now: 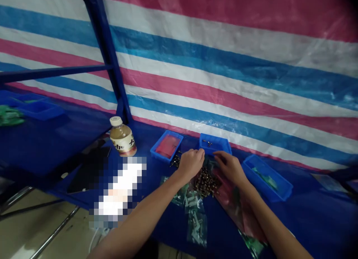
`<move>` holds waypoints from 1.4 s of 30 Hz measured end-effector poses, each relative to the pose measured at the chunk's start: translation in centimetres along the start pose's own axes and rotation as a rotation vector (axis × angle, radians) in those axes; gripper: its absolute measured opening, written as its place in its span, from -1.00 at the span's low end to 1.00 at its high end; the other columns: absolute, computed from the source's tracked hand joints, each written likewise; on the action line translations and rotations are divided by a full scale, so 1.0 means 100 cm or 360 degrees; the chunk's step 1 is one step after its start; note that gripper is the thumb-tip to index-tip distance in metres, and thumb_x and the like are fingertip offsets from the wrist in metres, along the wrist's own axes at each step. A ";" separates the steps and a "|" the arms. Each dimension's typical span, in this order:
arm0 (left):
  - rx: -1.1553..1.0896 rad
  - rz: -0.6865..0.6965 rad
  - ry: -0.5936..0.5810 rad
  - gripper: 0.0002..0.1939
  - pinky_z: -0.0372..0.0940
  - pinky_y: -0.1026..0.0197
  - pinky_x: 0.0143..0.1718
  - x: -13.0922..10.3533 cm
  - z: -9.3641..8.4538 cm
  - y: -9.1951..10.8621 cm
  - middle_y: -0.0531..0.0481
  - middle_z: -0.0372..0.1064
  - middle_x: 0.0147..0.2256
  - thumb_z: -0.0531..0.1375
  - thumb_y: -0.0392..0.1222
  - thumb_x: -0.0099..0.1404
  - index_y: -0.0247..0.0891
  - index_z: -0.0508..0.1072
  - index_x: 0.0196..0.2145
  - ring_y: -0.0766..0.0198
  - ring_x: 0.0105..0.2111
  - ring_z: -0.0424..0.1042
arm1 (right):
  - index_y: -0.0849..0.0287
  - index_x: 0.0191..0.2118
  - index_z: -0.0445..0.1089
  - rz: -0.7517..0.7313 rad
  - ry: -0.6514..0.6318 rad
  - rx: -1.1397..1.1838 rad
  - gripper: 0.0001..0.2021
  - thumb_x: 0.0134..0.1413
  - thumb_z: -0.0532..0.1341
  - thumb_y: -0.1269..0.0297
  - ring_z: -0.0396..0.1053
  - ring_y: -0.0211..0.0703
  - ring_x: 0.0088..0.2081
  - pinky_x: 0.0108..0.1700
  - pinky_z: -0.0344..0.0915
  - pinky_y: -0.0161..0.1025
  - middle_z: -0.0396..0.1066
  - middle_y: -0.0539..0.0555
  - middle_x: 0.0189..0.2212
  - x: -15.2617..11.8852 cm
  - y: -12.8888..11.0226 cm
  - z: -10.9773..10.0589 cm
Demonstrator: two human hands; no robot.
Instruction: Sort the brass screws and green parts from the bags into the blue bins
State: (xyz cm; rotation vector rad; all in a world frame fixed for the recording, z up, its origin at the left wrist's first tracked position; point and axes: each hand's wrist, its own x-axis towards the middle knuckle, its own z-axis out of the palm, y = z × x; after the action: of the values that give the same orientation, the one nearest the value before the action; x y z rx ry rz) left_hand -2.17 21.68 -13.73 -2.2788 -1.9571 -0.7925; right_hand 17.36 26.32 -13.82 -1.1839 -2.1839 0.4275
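Observation:
My left hand [191, 163] is closed, its fingers curled together just in front of a blue tray [225, 146] with a few small metal parts [207, 142] in it. Whatever those fingers may hold is hidden. To the right, my right hand [231, 169] has thumb and fingers apart, with nothing visible between them. Below and between both hands lies a heap of small brass-coloured metal pieces [206, 183], too small to name exactly. A reddish plastic bag [233, 199] lies beside the heap, partly under my right forearm. Some darker metal pieces [175, 161] lie left of my left hand.
Small clear bags of pale parts [197, 229] lie nearer me. Left stand a blue tray with a red packet [167, 145] and a drink bottle [122, 138]. A blue tray with green packets [283, 190] is right. A blue frame post [107, 50] and striped sheet [223, 87] stand behind.

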 end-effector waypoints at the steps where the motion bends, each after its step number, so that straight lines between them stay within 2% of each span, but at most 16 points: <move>1: 0.0001 -0.0005 -0.0011 -0.74 0.25 0.25 -0.35 0.000 0.002 -0.001 -0.06 0.49 -0.37 -0.04 -0.15 0.44 -0.18 0.43 -0.19 0.17 -0.32 0.47 | 0.14 -0.13 0.46 -0.0029 -0.0027 -0.0013 -0.77 0.24 0.11 0.20 0.44 -0.10 -0.30 -0.22 0.29 -0.22 0.51 0.07 -0.27 0.000 -0.002 0.001; 4: -0.0005 0.0002 -0.0043 -0.76 0.23 0.26 -0.36 0.001 0.007 -0.002 -0.03 0.50 -0.36 -0.03 -0.15 0.44 -0.16 0.43 -0.18 0.20 -0.33 0.47 | 0.13 -0.16 0.46 -0.0084 -0.0126 -0.0028 -0.80 0.24 0.14 0.18 0.41 -0.13 -0.37 -0.26 0.27 -0.23 0.48 0.04 -0.36 -0.005 -0.007 0.003; 7: -0.0032 0.0000 -0.0048 -0.78 0.22 0.27 -0.35 0.002 0.009 -0.003 0.00 0.51 -0.34 -0.01 -0.15 0.43 -0.14 0.42 -0.16 0.21 -0.32 0.48 | 0.12 -0.14 0.46 -0.0177 -0.0223 -0.0046 -0.79 0.20 0.20 0.14 0.39 -0.13 -0.32 -0.25 0.28 -0.23 0.45 0.05 -0.33 -0.011 -0.012 0.007; 10: -0.0054 -0.0011 -0.0044 -0.79 0.21 0.26 -0.36 0.002 0.010 -0.004 0.01 0.51 -0.33 0.00 -0.16 0.42 -0.12 0.43 -0.17 0.21 -0.32 0.48 | 0.11 -0.18 0.47 -0.0236 -0.0225 -0.0108 -0.83 0.21 0.21 0.19 0.36 -0.08 -0.22 -0.18 0.27 -0.20 0.43 0.08 -0.31 -0.014 -0.014 0.011; 14: -0.0114 0.0017 -0.0002 -0.81 0.22 0.26 -0.37 0.003 0.010 -0.005 0.03 0.50 -0.34 0.03 -0.17 0.40 -0.13 0.45 -0.19 0.21 -0.33 0.48 | 0.11 -0.26 0.48 -0.0225 -0.0193 -0.0026 -0.89 0.22 0.19 0.29 0.35 -0.08 -0.19 -0.15 0.26 -0.19 0.44 0.07 -0.31 -0.015 -0.013 0.013; 18: -0.0332 0.0119 0.0094 -0.79 0.26 0.25 -0.31 0.004 0.011 -0.007 0.03 0.47 -0.37 0.05 -0.16 0.40 -0.13 0.46 -0.11 0.24 -0.35 0.45 | 0.13 -0.27 0.47 -0.0016 -0.0040 0.0232 -0.89 0.21 0.18 0.29 0.38 -0.12 -0.26 -0.17 0.26 -0.20 0.47 0.05 -0.33 -0.015 -0.012 0.010; 21: -0.0591 0.0251 0.0113 -0.74 0.31 0.24 -0.23 0.005 0.013 -0.009 0.04 0.47 -0.36 0.14 -0.08 0.37 -0.15 0.42 -0.02 0.25 -0.32 0.43 | 0.14 -0.25 0.46 0.0202 0.0096 0.0530 -0.82 0.22 0.17 0.19 0.40 -0.12 -0.30 -0.21 0.27 -0.21 0.49 0.05 -0.34 -0.015 -0.012 0.008; 23: -0.0702 0.0323 0.0110 -0.71 0.32 0.21 -0.18 0.006 0.016 -0.010 0.03 0.49 -0.33 0.23 -0.05 0.30 -0.17 0.44 -0.06 0.23 -0.26 0.43 | 0.16 -0.25 0.46 0.0271 0.0156 0.0759 -0.79 0.20 0.19 0.13 0.41 -0.12 -0.29 -0.21 0.29 -0.22 0.49 0.05 -0.34 -0.015 -0.011 0.009; 26: -0.0757 0.0387 0.0133 -0.69 0.34 0.18 -0.17 0.007 0.020 -0.012 -0.01 0.50 -0.29 0.27 -0.03 0.24 -0.18 0.49 -0.09 0.20 -0.22 0.43 | 0.17 -0.25 0.47 0.0308 0.0159 0.1016 -0.76 0.16 0.22 0.09 0.41 -0.13 -0.28 -0.19 0.31 -0.22 0.49 0.05 -0.33 -0.014 -0.011 0.009; 31: -0.0850 0.0441 0.0170 -0.73 0.35 0.18 -0.22 0.009 0.022 -0.011 -0.02 0.53 -0.30 0.25 -0.04 0.26 -0.20 0.54 -0.13 0.21 -0.26 0.42 | 0.17 -0.25 0.47 0.0335 0.0042 0.1212 -0.77 0.14 0.24 0.10 0.42 -0.15 -0.30 -0.18 0.32 -0.22 0.51 0.05 -0.33 -0.012 -0.012 0.008; 36: -0.0914 0.0430 0.0198 -0.84 0.35 0.19 -0.23 0.010 0.016 -0.008 0.00 0.54 -0.32 0.26 -0.14 0.27 -0.19 0.55 -0.20 0.23 -0.28 0.42 | 0.18 -0.21 0.46 0.0294 0.0007 0.1153 -0.76 0.11 0.26 0.11 0.43 -0.14 -0.26 -0.18 0.32 -0.23 0.51 0.06 -0.30 -0.012 -0.013 0.006; 39: -0.0878 0.0393 0.0157 -0.85 0.34 0.16 -0.15 0.011 0.011 -0.006 0.01 0.54 -0.28 0.27 -0.16 0.27 -0.16 0.55 -0.19 0.21 -0.22 0.41 | 0.16 -0.17 0.45 0.0258 0.0038 0.0977 -0.76 0.15 0.21 0.12 0.44 -0.12 -0.24 -0.16 0.32 -0.22 0.51 0.05 -0.28 -0.013 -0.015 0.006; 42: -0.0852 0.0373 0.0117 -0.86 0.33 0.14 -0.11 0.011 0.009 -0.006 0.03 0.54 -0.26 0.27 -0.13 0.26 -0.13 0.55 -0.21 0.20 -0.20 0.40 | 0.14 -0.22 0.48 0.0219 0.0035 0.0740 -0.74 0.23 0.12 0.11 0.44 -0.11 -0.26 -0.16 0.30 -0.21 0.53 0.04 -0.31 -0.015 -0.018 0.005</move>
State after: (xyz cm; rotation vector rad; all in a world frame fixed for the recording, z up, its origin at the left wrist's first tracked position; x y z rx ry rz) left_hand -2.31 23.09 -14.25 -2.6314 -1.5383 -1.4865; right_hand 16.50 24.06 -13.71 -1.0684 -1.8483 0.9188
